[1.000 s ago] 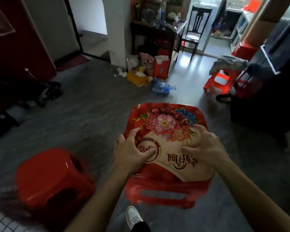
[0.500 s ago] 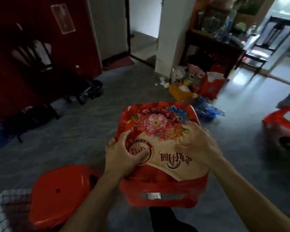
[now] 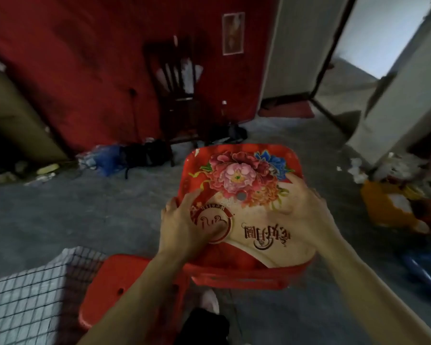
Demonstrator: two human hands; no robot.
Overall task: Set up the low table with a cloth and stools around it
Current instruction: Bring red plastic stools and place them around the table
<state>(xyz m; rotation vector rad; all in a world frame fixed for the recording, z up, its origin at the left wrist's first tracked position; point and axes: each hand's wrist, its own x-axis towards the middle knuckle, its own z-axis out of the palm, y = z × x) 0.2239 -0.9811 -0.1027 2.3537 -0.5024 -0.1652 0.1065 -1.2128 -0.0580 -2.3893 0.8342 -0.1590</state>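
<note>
I carry a red plastic stool (image 3: 239, 175) with a flower print on its seat, held above the floor in front of me. My left hand (image 3: 184, 225) grips its left side, thumb lying on the seat. My right hand (image 3: 301, 210) presses on the seat's right side, fingers over the edge. A plain red stool (image 3: 115, 290) stands on the floor below my left forearm. At the bottom left is the corner of the low table, covered with a white checked cloth (image 3: 23, 300).
A dark wooden chair (image 3: 177, 95) stands against the red wall ahead, with black and blue bags (image 3: 125, 158) on the floor beside it. Litter and a yellow box (image 3: 383, 207) lie at the right. An open doorway (image 3: 383, 33) is at the upper right.
My view has swung left while I carry the flowered stool: the red wall and chair now fill the view, and the plain stool and checked cloth have come closer beneath me.
</note>
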